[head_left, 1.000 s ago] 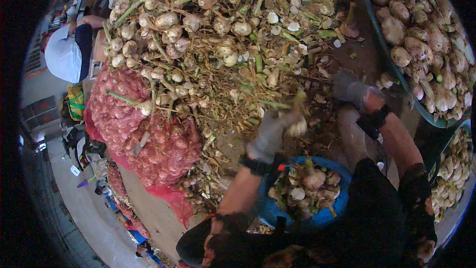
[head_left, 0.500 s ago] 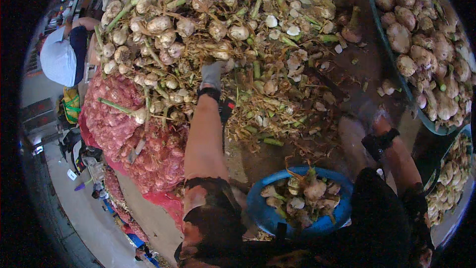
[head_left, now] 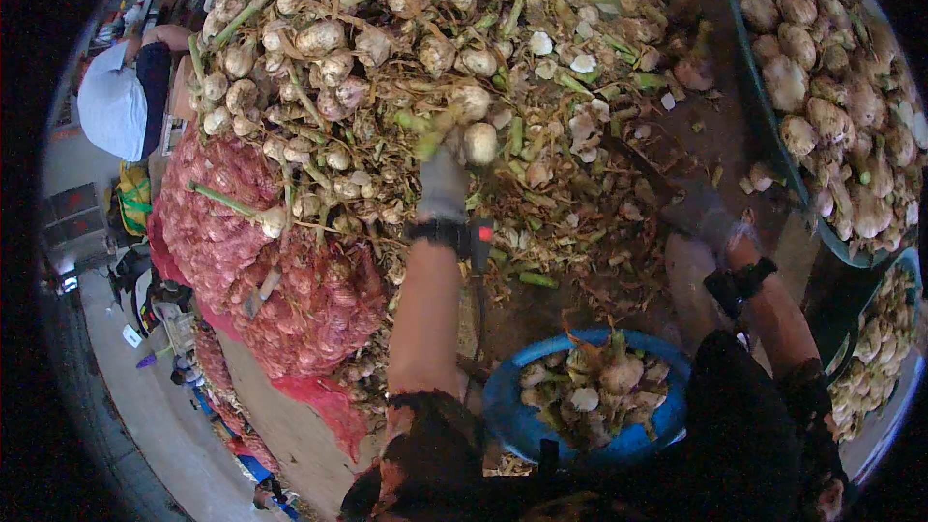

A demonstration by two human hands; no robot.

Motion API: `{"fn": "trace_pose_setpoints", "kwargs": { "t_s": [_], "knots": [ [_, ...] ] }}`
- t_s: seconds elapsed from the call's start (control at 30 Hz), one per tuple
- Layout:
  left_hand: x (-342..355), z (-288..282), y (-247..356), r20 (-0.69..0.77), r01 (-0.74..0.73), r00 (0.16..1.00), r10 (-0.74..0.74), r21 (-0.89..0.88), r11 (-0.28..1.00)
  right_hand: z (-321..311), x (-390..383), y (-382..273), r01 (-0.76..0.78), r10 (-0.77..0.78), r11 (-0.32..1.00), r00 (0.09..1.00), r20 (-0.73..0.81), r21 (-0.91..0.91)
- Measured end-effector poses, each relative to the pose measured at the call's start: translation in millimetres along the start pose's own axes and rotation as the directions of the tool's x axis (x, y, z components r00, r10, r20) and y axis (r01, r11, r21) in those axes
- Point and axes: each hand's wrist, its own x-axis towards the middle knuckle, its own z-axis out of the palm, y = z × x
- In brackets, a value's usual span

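Note:
My left hand (head_left: 443, 186), in a grey glove, is closed around the stems of garlic bulbs (head_left: 480, 143) at the near side of a large garlic heap (head_left: 372, 43). Green cut stem ends stick out beside its fingers, slightly blurred. My right hand (head_left: 710, 220), gloved too, is low at the right by my knee, its fingers curled in the shade. What it grips, if anything, I cannot make out; a dark narrow thing (head_left: 636, 162) lies just beyond its fingers. Between my arms stands a blue basin (head_left: 503, 416) with several trimmed bulbs inside.
Filled red mesh sacks (head_left: 217, 198) lie left of the heap. At the right, a green-rimmed container (head_left: 768, 126) is full of garlic, with another garlic-filled container (head_left: 875, 348) nearer me. Dry leaves and stem scraps (head_left: 541, 222) cover the middle. A person in a white hat (head_left: 114, 101) is at far left.
My left hand has come out of the heap toward me and slightly right, bringing garlic bulbs with it. My right hand has shifted a little left.

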Motion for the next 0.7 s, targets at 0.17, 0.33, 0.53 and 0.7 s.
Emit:
{"fn": "trace_pose_setpoints", "kwargs": {
  "t_s": [0.17,0.33,0.53,0.7],
  "knots": [
    [-66,14,41,0.411,0.43,0.881,-0.235,-0.902,0.033,-19,-12,-44,0.042,-0.043,0.999,0.999,0.028,0.031],
    [-94,44,56,0.566,0.555,0.816,-0.114,-0.716,0.423,-15,-3,-72,0.339,-0.333,0.927,0.941,0.065,-0.161],
    [-109,23,94,0.434,0.455,0.882,-0.185,-0.678,0.577,-6,18,-22,0.244,-0.229,0.963,0.965,0.126,-0.113],
    [-105,44,54,0.492,0.484,0.854,-0.171,-0.871,-0.088,-27,-20,-24,0.151,-0.144,0.988,0.956,-0.255,0.011]
  ]
}}
